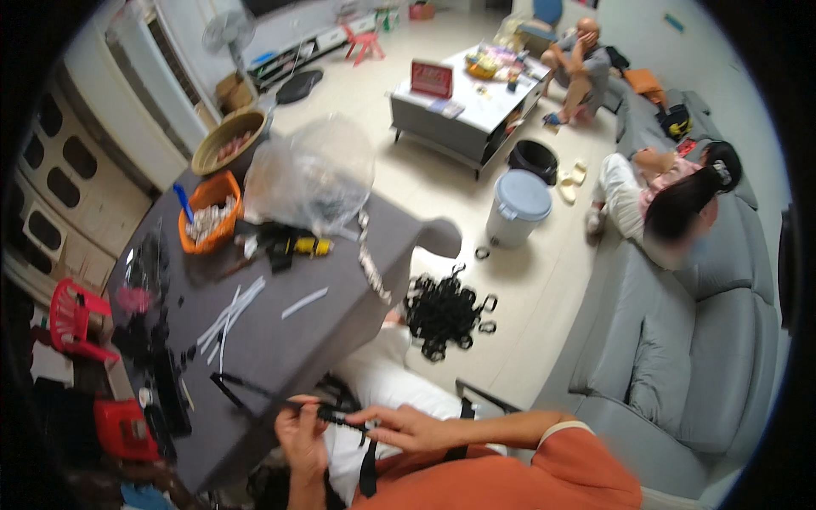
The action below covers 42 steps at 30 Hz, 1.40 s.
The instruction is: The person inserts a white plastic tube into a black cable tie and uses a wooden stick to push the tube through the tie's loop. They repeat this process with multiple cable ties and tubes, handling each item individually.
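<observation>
Both hands are over my lap at the near edge of a table covered in grey cloth (344,331). My left hand (301,437) pinches a long black strap (255,386), whose folded far part rests on the tablecloth. Just to the right, my right hand (408,428) grips the nearer end of the strap, partly hidden by the fingers. Thin white strips (236,312) lie on the cloth ahead, with one short white strip (306,303) apart from them. A heap of black loops (446,312) lies on the floor beside my leg.
On the table are an orange basket (210,223) of pale pieces, a clear plastic bag (312,175) and black items (169,389). A lidded bin (519,207) stands on the floor. Someone sits on the grey sofa (663,357); another person (583,70) crouches by the white table (478,83).
</observation>
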Each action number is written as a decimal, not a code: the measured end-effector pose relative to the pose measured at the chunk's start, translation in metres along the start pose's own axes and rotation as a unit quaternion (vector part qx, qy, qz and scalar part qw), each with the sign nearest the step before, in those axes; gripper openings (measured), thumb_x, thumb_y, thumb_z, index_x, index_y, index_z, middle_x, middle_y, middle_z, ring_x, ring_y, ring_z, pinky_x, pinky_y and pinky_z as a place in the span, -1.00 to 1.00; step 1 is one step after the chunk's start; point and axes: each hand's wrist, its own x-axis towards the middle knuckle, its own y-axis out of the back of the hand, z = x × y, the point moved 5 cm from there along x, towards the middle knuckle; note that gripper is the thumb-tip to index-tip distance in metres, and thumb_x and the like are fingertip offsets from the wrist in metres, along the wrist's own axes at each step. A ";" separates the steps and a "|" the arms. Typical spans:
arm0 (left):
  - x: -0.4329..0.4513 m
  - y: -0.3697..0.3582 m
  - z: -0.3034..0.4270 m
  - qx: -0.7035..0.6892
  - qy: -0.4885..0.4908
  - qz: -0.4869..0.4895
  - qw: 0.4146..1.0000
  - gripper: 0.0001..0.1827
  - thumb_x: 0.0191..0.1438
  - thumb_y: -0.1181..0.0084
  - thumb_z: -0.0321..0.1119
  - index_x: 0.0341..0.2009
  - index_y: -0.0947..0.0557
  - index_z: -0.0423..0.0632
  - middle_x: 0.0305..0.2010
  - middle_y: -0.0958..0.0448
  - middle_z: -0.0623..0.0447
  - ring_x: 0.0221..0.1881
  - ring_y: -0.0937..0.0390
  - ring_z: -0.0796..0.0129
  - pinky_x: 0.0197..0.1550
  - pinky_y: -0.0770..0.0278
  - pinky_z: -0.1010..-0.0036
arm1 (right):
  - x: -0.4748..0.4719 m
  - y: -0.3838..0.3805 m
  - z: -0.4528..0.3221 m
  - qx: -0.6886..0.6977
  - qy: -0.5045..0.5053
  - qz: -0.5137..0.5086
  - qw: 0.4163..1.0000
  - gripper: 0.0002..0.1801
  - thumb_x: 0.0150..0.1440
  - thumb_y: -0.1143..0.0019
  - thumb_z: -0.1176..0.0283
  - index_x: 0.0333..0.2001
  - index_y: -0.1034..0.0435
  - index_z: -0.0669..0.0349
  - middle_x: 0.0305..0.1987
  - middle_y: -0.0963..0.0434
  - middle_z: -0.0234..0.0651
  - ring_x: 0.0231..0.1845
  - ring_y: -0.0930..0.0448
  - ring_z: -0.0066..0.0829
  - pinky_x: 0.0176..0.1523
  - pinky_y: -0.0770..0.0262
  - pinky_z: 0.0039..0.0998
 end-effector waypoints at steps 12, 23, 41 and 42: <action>0.016 -0.006 0.036 0.012 -0.097 -0.025 0.995 -0.80 0.08 0.11 -0.24 -0.38 -0.42 -0.11 -0.44 -0.31 0.11 -0.43 -0.26 0.48 -0.39 -0.22 0.61 | -0.007 -0.004 0.008 0.011 0.059 0.024 0.998 -0.62 0.10 0.22 0.40 0.04 -0.12 0.11 -0.73 -0.18 -0.47 -0.72 -0.17 -0.68 -0.59 -0.10 -0.60; 0.023 -0.006 0.031 -0.094 -0.071 -0.002 0.993 -0.74 0.07 0.13 -0.21 -0.47 -0.48 -0.12 -0.51 -0.40 0.04 -0.44 -0.36 0.38 -0.35 -0.32 0.48 | -0.002 -0.002 0.004 0.009 0.053 0.030 0.998 -0.64 0.07 0.19 0.45 0.00 -0.16 0.07 -0.78 -0.16 -0.40 -0.76 -0.18 -0.61 -0.61 -0.08 -0.57; 0.029 0.011 0.044 -0.083 -0.097 -0.035 0.991 -0.81 0.06 0.10 -0.30 -0.37 -0.52 -0.13 -0.37 -0.51 -0.08 -0.27 -0.46 0.32 -0.22 -0.35 0.54 | 0.009 -0.017 0.026 0.063 0.045 0.038 0.996 -0.64 0.08 0.23 0.60 0.01 -0.11 0.29 -0.76 -0.21 -0.54 -0.76 -0.13 -0.81 -0.67 0.00 -0.70; 0.033 0.020 0.050 -0.082 -0.157 -0.063 0.982 -0.81 0.07 0.11 -0.31 -0.37 -0.51 -0.13 -0.36 -0.51 -0.08 -0.28 -0.47 0.30 -0.22 -0.36 0.52 | 0.010 -0.018 0.023 0.051 0.060 0.027 0.997 -0.64 0.08 0.23 0.60 0.01 -0.11 0.29 -0.76 -0.21 -0.54 -0.76 -0.13 -0.80 -0.67 -0.01 -0.70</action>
